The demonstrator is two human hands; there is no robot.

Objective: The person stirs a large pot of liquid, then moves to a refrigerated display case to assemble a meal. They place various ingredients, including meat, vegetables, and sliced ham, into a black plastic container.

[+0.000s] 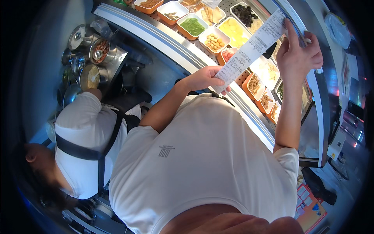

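Note:
A long white printed receipt (251,48) is stretched diagonally between my two hands, above a lit display case. My left hand (206,79) pinches its lower end, thumb on top. At the upper end my right hand (298,52) grips the paper near the case's metal frame, index finger along its edge. Beneath the receipt sit trays of food, partly covered by it: a tray of small round yellowish balls (214,41), a tray of green vegetables (192,26), yellow slices (233,33) and dark fungus-like pieces (244,15).
On my left a co-worker in a white shirt (87,128) and dark apron straps leans toward several metal pots (90,76). The case's metal rail (163,45) runs before me. A plastic bag (337,30) hangs at right; an orange-red printed sheet (311,210) lies lower right.

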